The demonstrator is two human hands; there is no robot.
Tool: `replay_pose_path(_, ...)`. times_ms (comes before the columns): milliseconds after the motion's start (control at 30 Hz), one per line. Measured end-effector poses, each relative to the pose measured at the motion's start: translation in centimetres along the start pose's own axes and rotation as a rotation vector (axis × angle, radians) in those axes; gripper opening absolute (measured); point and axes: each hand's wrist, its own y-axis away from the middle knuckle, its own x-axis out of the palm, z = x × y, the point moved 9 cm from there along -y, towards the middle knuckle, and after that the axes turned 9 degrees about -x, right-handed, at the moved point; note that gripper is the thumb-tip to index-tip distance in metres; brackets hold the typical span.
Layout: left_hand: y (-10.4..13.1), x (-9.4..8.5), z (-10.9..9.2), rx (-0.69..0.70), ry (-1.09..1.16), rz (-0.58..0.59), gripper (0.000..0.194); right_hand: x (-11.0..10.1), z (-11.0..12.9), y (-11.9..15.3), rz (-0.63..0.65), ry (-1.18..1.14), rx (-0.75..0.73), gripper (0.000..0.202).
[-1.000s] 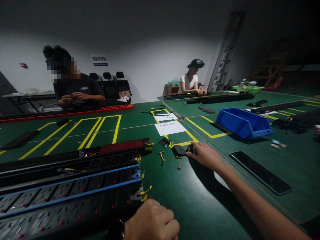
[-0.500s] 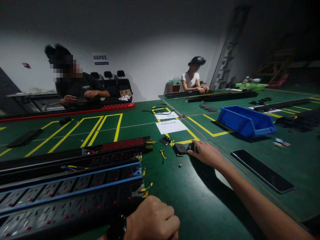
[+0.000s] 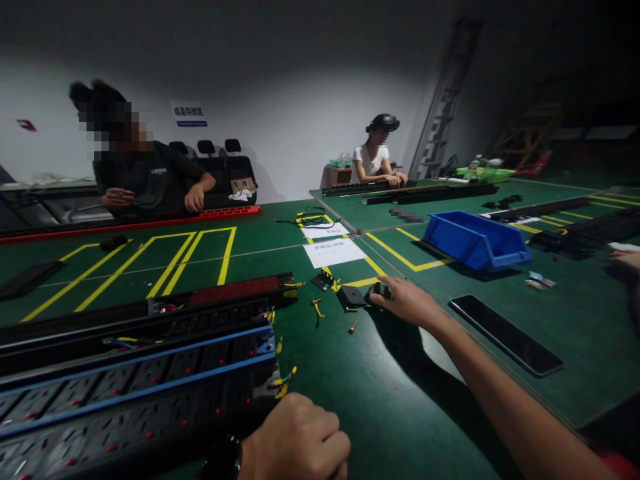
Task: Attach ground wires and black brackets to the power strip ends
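My right hand reaches over the green table, its fingers bent around a small dark part. Just left of it lies a flat black block, with a brass screw in front and a short yellow wire further left. At the bottom centre my left hand is curled with the knuckles up; whatever its fingers may hold is hidden. Beside that hand, long black socket strips with red dots and blue edges fill the left side, wire ends sticking out on their right.
A blue bin and a phone are on the right. White paper labels lie centrally. Two people sit across the table; another person's hand shows at the right edge.
The view has shifted slightly, moving table objects leftward in the picture. Another person's hand has appeared at the right edge. My right hand remains at the small dark part.
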Motion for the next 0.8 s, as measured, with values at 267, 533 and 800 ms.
replay_pose_path(267,0.6,1.3,0.4,0.010,0.009,0.087,0.036,-0.7,-0.3,2.3,0.327,-0.239,-0.054,0.019)
replay_pose_path(533,0.9,1.6,0.2,0.013,-0.032,0.105,0.029,1.7,0.3,3.2,0.521,-0.380,-0.182,0.037)
replay_pose_path(800,0.6,1.3,0.2,0.016,-0.017,0.083,0.030,2.1,6.7,3.4,0.538,-0.418,-0.345,0.024)
